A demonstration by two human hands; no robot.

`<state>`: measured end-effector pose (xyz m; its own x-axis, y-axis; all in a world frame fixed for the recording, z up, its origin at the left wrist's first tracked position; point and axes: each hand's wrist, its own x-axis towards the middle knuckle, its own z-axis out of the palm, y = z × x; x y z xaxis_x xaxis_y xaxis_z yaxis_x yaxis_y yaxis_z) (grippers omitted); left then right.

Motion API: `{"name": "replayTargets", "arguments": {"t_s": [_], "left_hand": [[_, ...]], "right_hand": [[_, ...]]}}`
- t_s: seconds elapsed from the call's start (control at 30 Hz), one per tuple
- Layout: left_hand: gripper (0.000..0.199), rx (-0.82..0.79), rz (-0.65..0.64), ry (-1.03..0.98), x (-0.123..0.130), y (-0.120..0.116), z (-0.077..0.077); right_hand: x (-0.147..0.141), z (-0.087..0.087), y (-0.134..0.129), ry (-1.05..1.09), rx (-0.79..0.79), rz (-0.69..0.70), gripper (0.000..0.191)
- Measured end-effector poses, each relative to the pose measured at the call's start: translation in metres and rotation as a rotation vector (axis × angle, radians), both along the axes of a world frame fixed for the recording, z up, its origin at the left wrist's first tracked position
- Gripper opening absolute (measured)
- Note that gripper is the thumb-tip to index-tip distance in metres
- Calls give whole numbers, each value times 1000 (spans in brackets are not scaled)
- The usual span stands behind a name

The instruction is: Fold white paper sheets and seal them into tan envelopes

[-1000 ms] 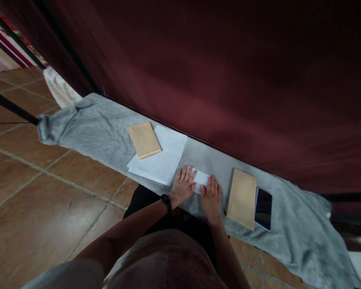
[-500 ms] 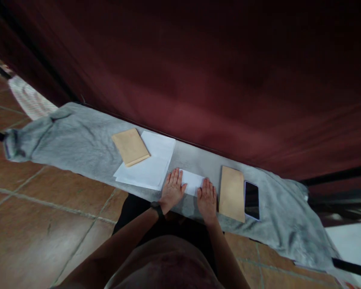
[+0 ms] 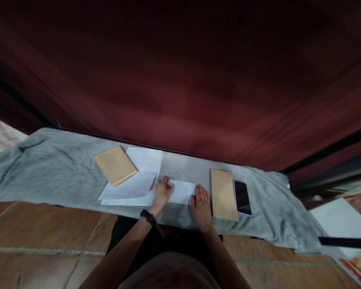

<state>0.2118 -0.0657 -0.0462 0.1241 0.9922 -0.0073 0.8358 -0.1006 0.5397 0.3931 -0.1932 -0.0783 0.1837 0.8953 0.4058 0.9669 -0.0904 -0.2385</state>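
A narrow folded white paper (image 3: 182,192) lies on the grey cloth between my two hands. At its left end my left hand (image 3: 162,194) has its fingers curled in, closed on the paper's edge; the fingertips are partly hidden. My right hand (image 3: 201,206) rests flat at the right end, fingers stretched out. Left of my left hand are loose white sheets (image 3: 132,190), the top one lifted slightly along its right edge. A brown envelope (image 3: 116,164) lies partly over them. To the right of my right hand is another brown envelope (image 3: 224,194).
A phone (image 3: 242,196) with a dark screen lies beside the right envelope. The grey cloth (image 3: 57,172) covers a long narrow surface. Behind it hangs a dark red fabric (image 3: 180,100). Brown floor tiles (image 3: 48,228) show below, and a white panel (image 3: 343,220) stands at right.
My left hand has gone from flat with fingers stretched to curled at the paper's left end. The nearby sheets' edge has risen. My right hand stays flat. The view has shifted.
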Motion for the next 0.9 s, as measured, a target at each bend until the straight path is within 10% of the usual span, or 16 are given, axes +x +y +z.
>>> {"name": "replayTargets", "arguments": {"t_s": [0.23,0.5,0.9], "left_hand": [[18,-22,-76,-76,1,14,18],[12,305,-421,-462,3,15,72],[35,452,-645,227,-33,-49,-6]], "right_hand": [[3,-3,0,132,32,15,49],[18,17,8,905,204,-112,55],[-1,13,-16,587,97,46,47]]}}
